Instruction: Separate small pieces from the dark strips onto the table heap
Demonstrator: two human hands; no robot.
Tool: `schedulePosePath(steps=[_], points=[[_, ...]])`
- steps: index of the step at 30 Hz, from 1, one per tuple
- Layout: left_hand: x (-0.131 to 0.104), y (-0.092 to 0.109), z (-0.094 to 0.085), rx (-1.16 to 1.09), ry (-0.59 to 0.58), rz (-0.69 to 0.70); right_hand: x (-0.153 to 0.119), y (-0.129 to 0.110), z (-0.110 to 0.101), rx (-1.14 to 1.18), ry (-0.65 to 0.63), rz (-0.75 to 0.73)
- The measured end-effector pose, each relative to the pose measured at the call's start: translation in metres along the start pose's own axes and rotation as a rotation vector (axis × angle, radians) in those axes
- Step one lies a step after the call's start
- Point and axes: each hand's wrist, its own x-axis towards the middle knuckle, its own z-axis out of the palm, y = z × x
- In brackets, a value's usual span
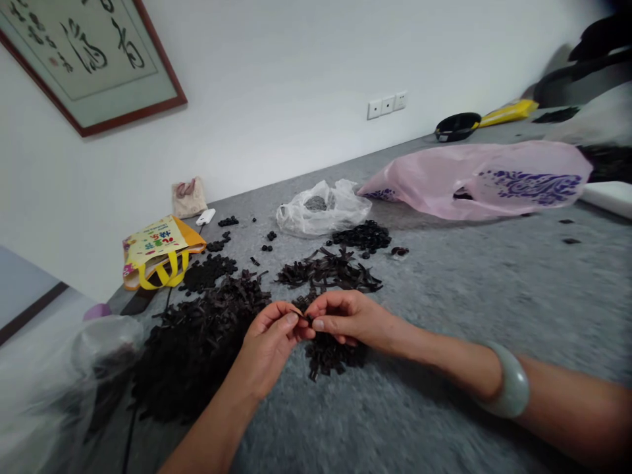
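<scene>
My left hand (276,336) and my right hand (348,317) meet over the grey surface, fingertips pinched on a small dark piece (307,318) between them. Its exact shape is too small to tell. A jade-coloured bangle (516,385) is around my right forearm. Beside my left hand lies a large heap of black strips (197,342). More dark strips (330,270) lie beyond my hands, and another small pile of them (333,355) sits just below my right hand.
Small black round pieces (363,236) lie by a clear plastic bag (323,209). A pink bag (434,178) stretches to the right. A yellow-handled bag (158,247) stands left; a black bowl (457,125) sits near the wall. Clear plastic (44,395) covers the lower left.
</scene>
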Motion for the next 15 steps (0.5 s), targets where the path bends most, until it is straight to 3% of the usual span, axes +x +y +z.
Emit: schedulePosePath(steps=[9,15], points=[[-0.0019,0.0019,0.0009,0.111,-0.022,-0.054,-0.0003,-0.0036,0.0008,0.317,-0.108,0.120],[-0.0038,0.0014,0.0010,0.220,0.020,-0.137,0.0018,0.0021,0.0003,0.345,-0.102,0.195]])
